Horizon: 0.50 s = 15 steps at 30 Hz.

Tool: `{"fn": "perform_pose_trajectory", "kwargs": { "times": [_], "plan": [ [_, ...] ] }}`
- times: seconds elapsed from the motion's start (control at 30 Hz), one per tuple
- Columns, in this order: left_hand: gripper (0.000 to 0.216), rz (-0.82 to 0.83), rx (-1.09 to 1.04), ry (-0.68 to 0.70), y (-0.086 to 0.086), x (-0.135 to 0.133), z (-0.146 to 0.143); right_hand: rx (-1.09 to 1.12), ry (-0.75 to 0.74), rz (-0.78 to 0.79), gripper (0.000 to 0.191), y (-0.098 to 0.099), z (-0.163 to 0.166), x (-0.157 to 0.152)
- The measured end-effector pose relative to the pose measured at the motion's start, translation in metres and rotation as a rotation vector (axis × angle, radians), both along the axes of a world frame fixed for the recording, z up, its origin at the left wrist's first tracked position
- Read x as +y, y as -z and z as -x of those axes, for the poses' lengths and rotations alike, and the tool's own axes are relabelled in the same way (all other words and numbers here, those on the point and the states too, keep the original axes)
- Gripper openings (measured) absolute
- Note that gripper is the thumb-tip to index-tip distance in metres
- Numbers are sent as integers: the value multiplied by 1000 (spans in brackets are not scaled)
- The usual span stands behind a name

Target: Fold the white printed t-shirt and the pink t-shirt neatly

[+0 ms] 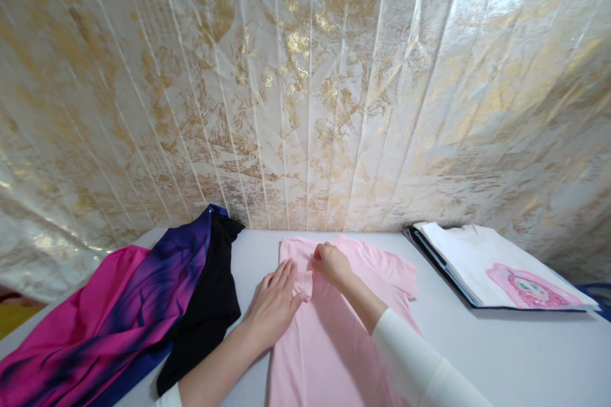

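Observation:
A pale pink T-shirt lies flat on the white table, collar end toward the wall. My left hand rests flat on its left side, fingers stretched out, over a sleeve folded inward. My right hand is closed in a pinch on the pink fabric near the collar, just right of the left hand's fingertips. A white long sleeve covers my right forearm.
A pink, purple and blue garment and a black garment lie heaped at the left. A stack of folded shirts, topped by a white one with a pink print, sits at the right. A gold-and-white curtain hangs close behind the table.

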<state>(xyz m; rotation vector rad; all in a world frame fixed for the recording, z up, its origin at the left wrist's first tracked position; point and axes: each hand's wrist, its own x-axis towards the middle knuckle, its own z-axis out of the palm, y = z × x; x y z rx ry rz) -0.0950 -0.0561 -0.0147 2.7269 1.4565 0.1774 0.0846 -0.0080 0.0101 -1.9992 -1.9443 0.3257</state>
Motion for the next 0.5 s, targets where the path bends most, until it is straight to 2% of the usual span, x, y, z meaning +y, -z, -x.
{"fn": "perform_pose_trajectory", "kwargs": {
  "times": [0.13,0.3,0.4,0.5],
  "plan": [
    [65,78,-12,22,-2,0,5,-26,-22,-2,15,-7,-1,5],
    [59,84,-40,57,-7,-2,4,-72,-50,14,18,-2,3,9],
    [39,2,-132,115,-14,-6,1,-68,-56,21,22,2,4,9],
    [19,-6,-226,131,-22,-10,-6,-35,-53,30,23,2,3,9]
  ]
}}
